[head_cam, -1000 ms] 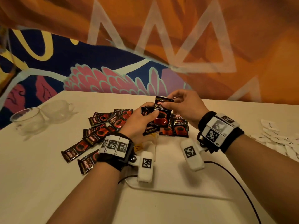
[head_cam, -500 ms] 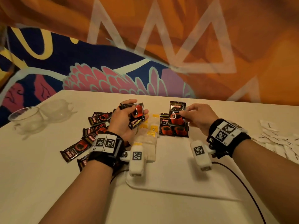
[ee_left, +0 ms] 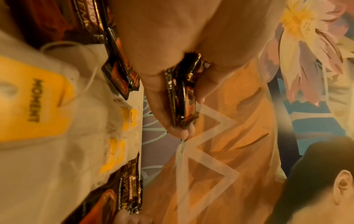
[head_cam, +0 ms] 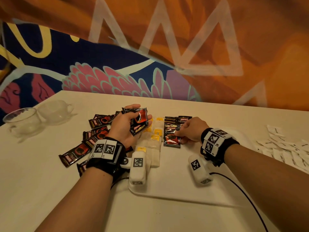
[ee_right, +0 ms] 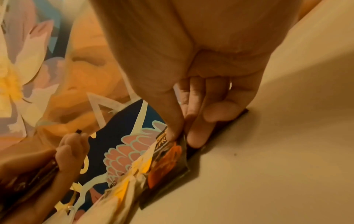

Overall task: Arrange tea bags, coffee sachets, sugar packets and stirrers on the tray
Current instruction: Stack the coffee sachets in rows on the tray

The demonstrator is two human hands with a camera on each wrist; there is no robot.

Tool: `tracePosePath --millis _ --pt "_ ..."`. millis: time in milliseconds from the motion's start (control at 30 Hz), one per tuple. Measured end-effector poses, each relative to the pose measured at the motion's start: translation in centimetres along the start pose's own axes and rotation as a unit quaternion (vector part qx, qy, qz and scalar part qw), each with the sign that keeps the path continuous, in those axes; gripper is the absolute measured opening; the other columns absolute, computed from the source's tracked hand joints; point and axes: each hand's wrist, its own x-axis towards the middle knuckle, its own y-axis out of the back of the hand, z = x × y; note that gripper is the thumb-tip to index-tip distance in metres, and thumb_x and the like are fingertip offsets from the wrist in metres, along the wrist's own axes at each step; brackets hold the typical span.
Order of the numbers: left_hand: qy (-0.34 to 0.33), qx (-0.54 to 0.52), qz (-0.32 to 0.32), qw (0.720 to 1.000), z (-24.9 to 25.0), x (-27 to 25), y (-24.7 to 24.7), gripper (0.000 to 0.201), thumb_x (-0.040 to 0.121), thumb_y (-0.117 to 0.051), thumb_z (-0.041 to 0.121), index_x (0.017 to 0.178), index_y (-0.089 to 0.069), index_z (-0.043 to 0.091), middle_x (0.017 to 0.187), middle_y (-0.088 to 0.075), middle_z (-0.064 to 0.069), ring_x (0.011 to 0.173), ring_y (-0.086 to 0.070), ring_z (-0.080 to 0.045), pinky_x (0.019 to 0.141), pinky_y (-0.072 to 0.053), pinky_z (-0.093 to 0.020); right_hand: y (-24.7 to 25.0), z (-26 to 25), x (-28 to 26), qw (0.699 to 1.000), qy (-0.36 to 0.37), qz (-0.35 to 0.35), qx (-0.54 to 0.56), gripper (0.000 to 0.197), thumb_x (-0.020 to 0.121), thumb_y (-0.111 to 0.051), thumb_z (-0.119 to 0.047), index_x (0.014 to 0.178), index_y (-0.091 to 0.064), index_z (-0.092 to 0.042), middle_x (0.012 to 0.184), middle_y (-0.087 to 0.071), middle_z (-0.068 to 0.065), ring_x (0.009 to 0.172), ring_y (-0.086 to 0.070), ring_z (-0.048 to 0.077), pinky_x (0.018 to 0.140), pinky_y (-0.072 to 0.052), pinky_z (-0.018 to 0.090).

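A white tray point(head_cam: 175, 190) lies on the table point(head_cam: 33, 190) in front of the person. On it, toward the far side, a column of tea bags point(head_cam: 153, 144) with yellow tags runs front to back, and just to their right sit a few black coffee sachets point(head_cam: 173, 122) laid flat, overlapping one another. The right hand point(head_cam: 192, 129) is down on the nearest of these, the near sachet point(head_cam: 172, 137); in the right wrist view its thumb and fingers pinch that sachet's edge point(ee_right: 172, 153) while it lies against the tray.

The left hand point(head_cam: 127, 128) is raised above the tray's left side, palm up, fingers curled round a small bundle of sachets point(head_cam: 138, 121); the left wrist view shows them edge-on point(ee_left: 184, 94) between thumb and fingers.

More loose sachets point(head_cam: 93, 136) are scattered on the table left of the tray, some under the left wrist. White sugar packets point(head_cam: 284, 148) lie in a heap on the table to the far right, well apart from the hands. Two clear glass cups point(head_cam: 33, 118) stand at the table's far left. A painted wall point(head_cam: 150, 47) rises behind.
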Motion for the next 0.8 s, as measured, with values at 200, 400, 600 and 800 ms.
tracePosePath --millis 200,400,600,800 --pt "0.011 0.0 -0.011 1.0 -0.2 0.0 0.0 0.028 0.095 -0.038 -0.003 0.108 -0.059 0.01 0.114 -0.062 -0.025 0.093 -0.068 -0.039 0.066 -0.058 -0.04 -0.5 -0.1 0.1 0.993 0.014 0.014 -0.116 0.033 0.079 -0.076 -0.038 0.091 -0.066 -0.01 0.088 -0.075 0.008 0.088 -0.072 0.021 0.089 -0.054 0.036" --pt "0.03 -0.008 -0.027 0.999 -0.1 -0.3 -0.1 0.032 0.091 -0.035 -0.002 0.112 -0.058 0.008 0.113 -0.06 -0.025 0.093 -0.067 -0.04 0.068 -0.058 -0.042 0.0 -0.4 -0.3 0.989 0.031 0.043 -0.14 0.033 0.078 -0.076 -0.041 0.086 -0.06 -0.013 0.091 -0.07 0.006 0.091 -0.067 0.022 0.079 -0.055 0.031" --pt "0.038 0.054 -0.042 0.997 -0.4 -1.0 -0.9 0.035 0.094 -0.039 -0.008 0.121 -0.058 0.003 0.11 -0.063 -0.032 0.089 -0.069 -0.041 0.067 -0.059 -0.046 0.6 -3.2 -1.6 0.986 0.163 0.041 0.017 0.033 0.078 -0.073 -0.047 0.085 -0.067 -0.015 0.082 -0.07 0.001 0.075 -0.065 0.015 0.065 -0.053 0.03" --pt "0.057 0.166 -0.056 0.983 -0.9 -1.6 -1.1 0.034 0.09 -0.061 0.013 0.116 -0.058 -0.008 0.099 -0.068 -0.026 0.085 -0.07 -0.035 0.073 -0.06 -0.043 -0.3 -5.3 -2.7 0.978 0.209 -0.001 -0.016 0.025 0.078 -0.078 -0.034 0.096 -0.07 -0.018 0.084 -0.072 -0.002 0.076 -0.067 0.011 0.067 -0.052 0.026"
